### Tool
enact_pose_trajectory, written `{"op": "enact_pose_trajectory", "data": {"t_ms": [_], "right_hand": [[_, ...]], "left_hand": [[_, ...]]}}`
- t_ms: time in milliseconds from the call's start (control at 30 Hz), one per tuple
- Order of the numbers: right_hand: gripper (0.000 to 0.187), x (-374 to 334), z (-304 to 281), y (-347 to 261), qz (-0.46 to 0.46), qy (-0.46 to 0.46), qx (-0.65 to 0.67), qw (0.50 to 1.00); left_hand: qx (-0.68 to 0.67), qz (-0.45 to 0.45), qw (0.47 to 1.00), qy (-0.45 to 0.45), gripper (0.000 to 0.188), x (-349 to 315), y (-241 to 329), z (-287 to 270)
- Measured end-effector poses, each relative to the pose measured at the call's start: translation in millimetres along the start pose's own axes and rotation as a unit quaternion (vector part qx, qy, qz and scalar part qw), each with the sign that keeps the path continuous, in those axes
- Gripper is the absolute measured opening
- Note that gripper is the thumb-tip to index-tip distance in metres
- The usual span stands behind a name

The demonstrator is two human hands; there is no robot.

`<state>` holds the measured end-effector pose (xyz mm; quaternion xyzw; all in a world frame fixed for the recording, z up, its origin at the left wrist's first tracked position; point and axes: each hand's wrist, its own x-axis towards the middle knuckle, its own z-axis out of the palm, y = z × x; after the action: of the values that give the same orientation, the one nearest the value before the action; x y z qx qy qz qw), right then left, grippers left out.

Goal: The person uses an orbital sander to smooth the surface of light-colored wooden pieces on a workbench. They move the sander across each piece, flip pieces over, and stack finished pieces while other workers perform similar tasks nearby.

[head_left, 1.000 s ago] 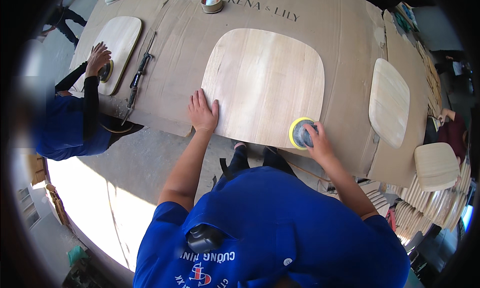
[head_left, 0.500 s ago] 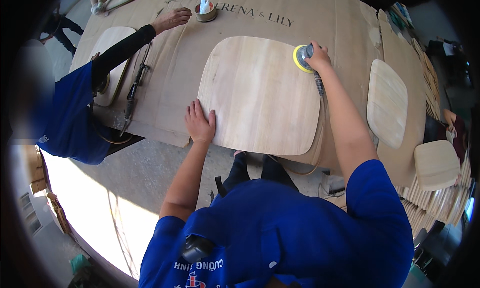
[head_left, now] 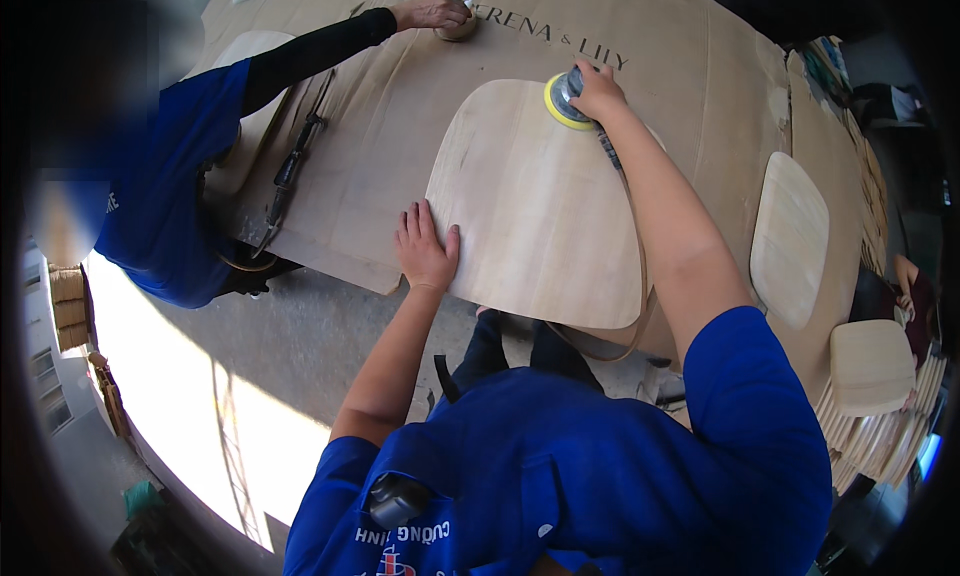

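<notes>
Head view: pale wooden panel [head_left: 535, 206] lies on the cardboard-covered table [head_left: 725, 126], near side, centre; left hand [head_left: 426, 254] flat at the panel's left edge near the corner, fingers slightly spread, pinching nothing; right hand [head_left: 598, 93] curled over the round sander [head_left: 572, 88], gripping its body from above; sander's yellow-edged pad [head_left: 553, 106] at the panel's far edge, right of middle; hose [head_left: 641, 261] runs along the panel's right side; co-worker's hand [head_left: 432, 13] at the tub [head_left: 457, 30], far side, left of centre, grip cannot be told; slim dark tool [head_left: 289, 166] lies left; second panel [head_left: 790, 241] lies right.
</notes>
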<state>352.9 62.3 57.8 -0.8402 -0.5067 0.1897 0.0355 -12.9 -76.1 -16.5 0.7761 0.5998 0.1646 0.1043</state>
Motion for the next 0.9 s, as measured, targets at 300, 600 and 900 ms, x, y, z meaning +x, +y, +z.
{"op": "enact_pose_trajectory", "data": {"t_ms": [300,600,900], "right_hand": [[0.071,1.7,19.4,-79.0,-0.072,-0.030,-0.014,0.997],[0.069,9.8,22.9,-109.3,-0.074,-0.026,-0.020,0.997],[0.066,-41.6,45.2,-159.4,-0.184,-0.070,-0.022,0.980]], "left_hand": [[-0.026,-0.006,1.000,0.002,0.071,1.2,0.8,-3.7],[-0.027,-0.004,1.000,0.004,0.072,1.5,-3.0,-0.3],[-0.082,-0.033,0.996,0.015,0.078,-1.1,-5.1,0.4]]}}
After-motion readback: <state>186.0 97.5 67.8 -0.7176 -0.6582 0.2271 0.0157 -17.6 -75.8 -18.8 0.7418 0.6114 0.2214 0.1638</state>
